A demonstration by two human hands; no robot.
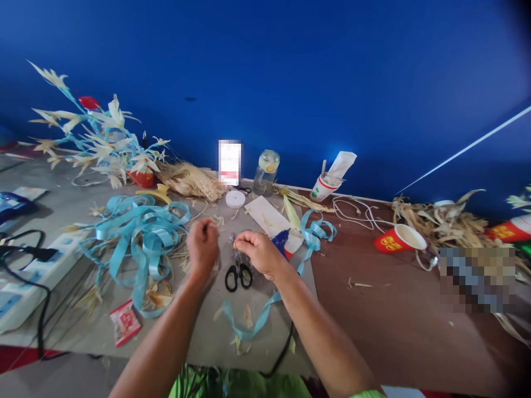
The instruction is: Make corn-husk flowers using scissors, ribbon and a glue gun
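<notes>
My left hand (pixel 203 250) is curled closed above the grey tabletop, slightly blurred, and what it holds, if anything, does not show. Across a small gap, my right hand (pixel 260 252) has thumb and fingertips pinched together, and I cannot make out what is between them. Black-handled scissors (pixel 232 278) lie on the table just below and between both hands. Left of my left hand is a loose heap of light blue ribbon (pixel 145 240). Another length of blue ribbon (pixel 251 331) curves in front of my forearms. A white spool (pixel 235 199) lies beyond the hands.
At the back left stand husk flowers (pixel 110 141) with blue-wrapped stems. Dry husks (pixel 194 179), a glass jar (pixel 265 171) and a white cup (pixel 323 187) line the wall. A red cup (pixel 400 239) lies tipped on the right. A power strip (pixel 50 276) is at left.
</notes>
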